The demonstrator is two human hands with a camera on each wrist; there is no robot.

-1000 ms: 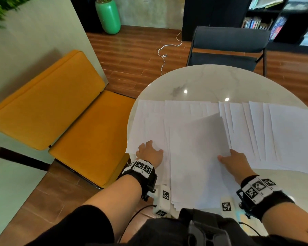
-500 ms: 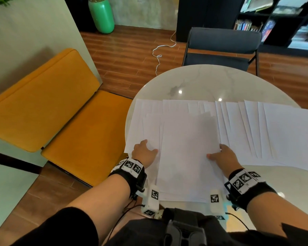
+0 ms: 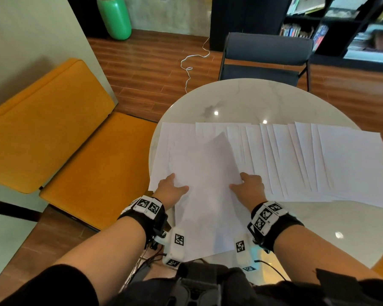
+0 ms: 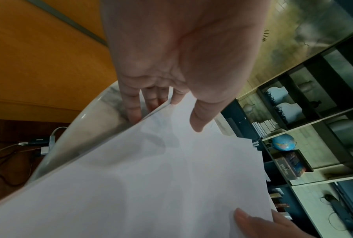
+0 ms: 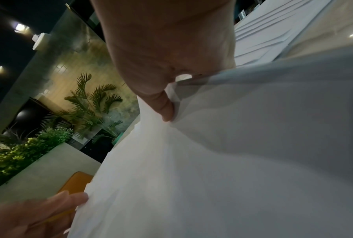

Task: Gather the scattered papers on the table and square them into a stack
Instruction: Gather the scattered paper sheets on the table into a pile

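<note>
surface: round marble table [image 3: 296, 102] lying under fanned white papers [image 3: 318, 160] | hands: left hand [image 3: 171, 191] and right hand [image 3: 250, 187] pinching 1 gathered bundle [image 3: 208, 195] at the near edge — thumbs on top | room: orange bench [image 3: 53, 133] sitting left — dark chair [image 3: 265, 56] standing beyond

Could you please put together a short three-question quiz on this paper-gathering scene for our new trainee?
1. True or false: the gathered bundle lies flat on the table.
2. Where do the loose sheets still lie fanned out: A, toward the orange bench; B, on the right-hand side; C, on the dark chair?
3. What do the left hand and right hand hold between them?

Key: 1 false, its far edge is lifted; 2 B; 3 the gathered bundle, one hand at each side edge.
</note>
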